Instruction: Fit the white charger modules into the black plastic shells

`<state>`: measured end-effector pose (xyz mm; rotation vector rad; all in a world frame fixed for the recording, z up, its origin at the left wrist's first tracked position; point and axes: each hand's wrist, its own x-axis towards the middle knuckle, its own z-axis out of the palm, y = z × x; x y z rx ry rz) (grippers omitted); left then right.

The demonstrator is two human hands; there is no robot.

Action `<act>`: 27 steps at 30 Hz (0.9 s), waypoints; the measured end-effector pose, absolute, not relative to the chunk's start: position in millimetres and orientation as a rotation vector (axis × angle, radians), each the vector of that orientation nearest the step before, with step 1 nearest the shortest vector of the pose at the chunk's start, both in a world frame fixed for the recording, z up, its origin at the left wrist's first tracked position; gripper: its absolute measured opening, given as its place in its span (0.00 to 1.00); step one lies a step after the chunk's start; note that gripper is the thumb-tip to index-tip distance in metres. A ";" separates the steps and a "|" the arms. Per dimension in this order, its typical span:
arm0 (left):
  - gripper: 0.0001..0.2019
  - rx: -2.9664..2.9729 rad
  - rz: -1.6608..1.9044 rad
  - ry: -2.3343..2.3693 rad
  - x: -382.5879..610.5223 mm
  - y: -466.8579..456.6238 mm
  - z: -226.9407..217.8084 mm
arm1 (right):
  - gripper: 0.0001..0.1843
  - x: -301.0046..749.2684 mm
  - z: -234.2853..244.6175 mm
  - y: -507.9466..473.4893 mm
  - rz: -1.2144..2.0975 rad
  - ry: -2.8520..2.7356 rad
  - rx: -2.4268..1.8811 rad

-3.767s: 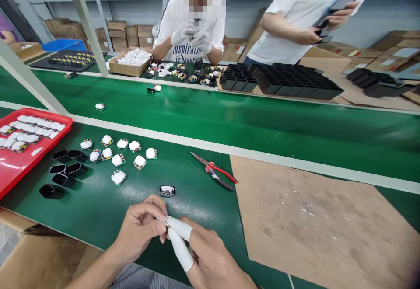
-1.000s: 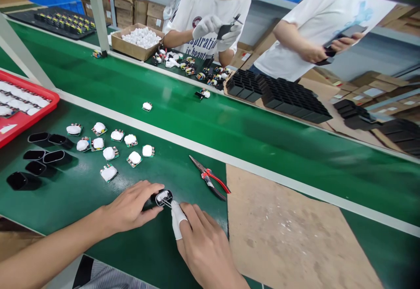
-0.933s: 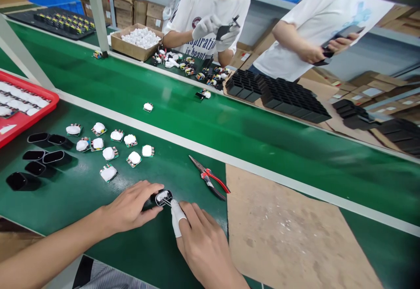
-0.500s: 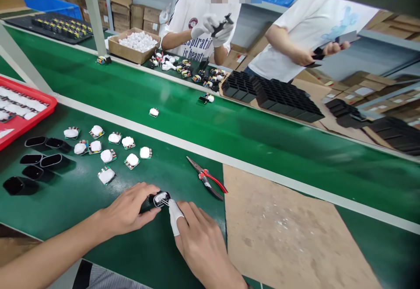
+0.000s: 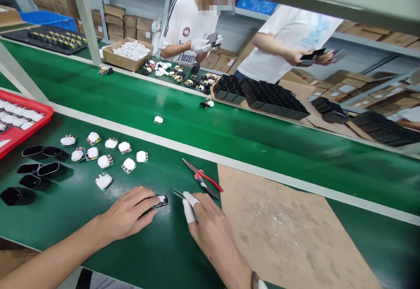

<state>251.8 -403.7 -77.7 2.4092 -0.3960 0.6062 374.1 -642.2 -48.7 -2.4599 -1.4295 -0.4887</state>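
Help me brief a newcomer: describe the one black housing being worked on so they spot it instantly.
On the near green mat, find the left hand. The black housing sits under its fingertips. Unlike the empty housings lying at far left, it is filled with white.

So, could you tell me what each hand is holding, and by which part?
Left hand pins the black shell at its near end; right hand holds tweezers by their rear.
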 end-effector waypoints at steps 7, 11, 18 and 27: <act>0.14 2.442 0.650 -0.426 249.6 -403.6 -79.6 | 0.15 394.9 -73.7 -641.3 -0.480 -1.395 -2.618; 0.08 2.487 0.631 -0.478 248.8 -411.4 -72.9 | 0.09 392.9 -66.2 -630.6 -0.484 -1.431 -2.621; 0.05 2.521 0.716 -0.465 315.0 -362.0 -20.3 | 0.15 393.3 -69.6 -634.3 -0.555 -1.412 -2.554; 0.08 2.666 0.592 0.337 448.3 -257.8 1.0 | 0.16 401.2 -82.7 -653.7 -0.734 -1.347 -2.431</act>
